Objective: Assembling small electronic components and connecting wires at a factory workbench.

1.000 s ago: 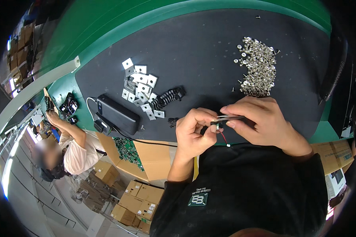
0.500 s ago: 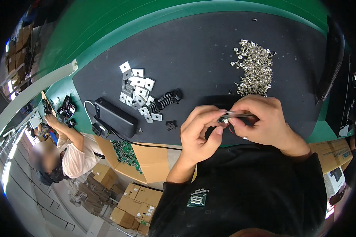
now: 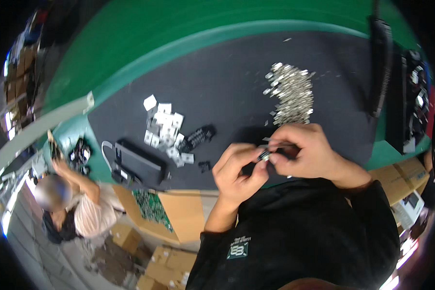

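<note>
Probably light, stiff and fragile, the small black-and-white component (image 3: 264,155) sits pinched in the left hand (image 3: 239,170), best held by its edges, while the right hand (image 3: 305,151) grips a slim grey metal tool (image 3: 286,144).

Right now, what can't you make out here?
All in the head view:
- Small part: mostly hidden by the left hand and right hand; its details are too small.
- Silvery hardware pile: blur smears individual pieces.
- Stacked boxes: cut off by the lower edge.
</note>
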Action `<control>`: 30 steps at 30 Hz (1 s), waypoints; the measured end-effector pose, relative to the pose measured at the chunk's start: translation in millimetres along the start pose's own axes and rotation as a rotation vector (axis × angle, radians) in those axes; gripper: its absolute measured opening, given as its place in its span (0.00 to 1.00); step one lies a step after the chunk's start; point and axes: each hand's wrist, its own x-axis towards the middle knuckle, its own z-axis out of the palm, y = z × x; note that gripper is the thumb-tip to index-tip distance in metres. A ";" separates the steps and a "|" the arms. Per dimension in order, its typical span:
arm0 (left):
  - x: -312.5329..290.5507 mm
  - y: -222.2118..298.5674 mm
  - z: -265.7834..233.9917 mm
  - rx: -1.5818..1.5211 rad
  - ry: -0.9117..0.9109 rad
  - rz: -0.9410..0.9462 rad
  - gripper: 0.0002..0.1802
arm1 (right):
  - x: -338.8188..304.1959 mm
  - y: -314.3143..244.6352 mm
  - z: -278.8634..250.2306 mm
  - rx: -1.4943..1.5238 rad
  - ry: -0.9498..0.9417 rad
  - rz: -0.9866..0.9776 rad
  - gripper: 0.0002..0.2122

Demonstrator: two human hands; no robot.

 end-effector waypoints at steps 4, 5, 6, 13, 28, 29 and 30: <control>2.3 3.7 2.0 0.065 0.010 0.007 0.10 | -4.8 9.4 2.6 -0.040 0.067 -0.167 0.10; -3.8 -1.1 0.0 0.048 0.039 -0.020 0.10 | -5.7 7.9 5.0 -0.097 0.056 -0.198 0.10; -7.9 -4.2 -4.9 0.021 0.085 -0.005 0.09 | -6.2 8.0 14.6 -0.112 0.062 -0.238 0.09; -22.5 -13.5 -16.8 -0.016 0.047 0.121 0.07 | -27.2 -4.3 32.7 -0.297 0.137 -0.400 0.08; -18.8 -6.5 -13.0 -0.298 -0.291 0.104 0.14 | -79.3 2.5 54.5 -0.080 0.370 -0.285 0.11; -20.2 6.4 -5.7 -0.305 -0.306 0.094 0.17 | -85.9 3.6 50.3 -0.064 0.388 -0.286 0.11; -17.6 12.3 -0.4 -0.272 -0.326 0.097 0.18 | -93.1 4.7 45.5 -0.077 0.402 -0.307 0.11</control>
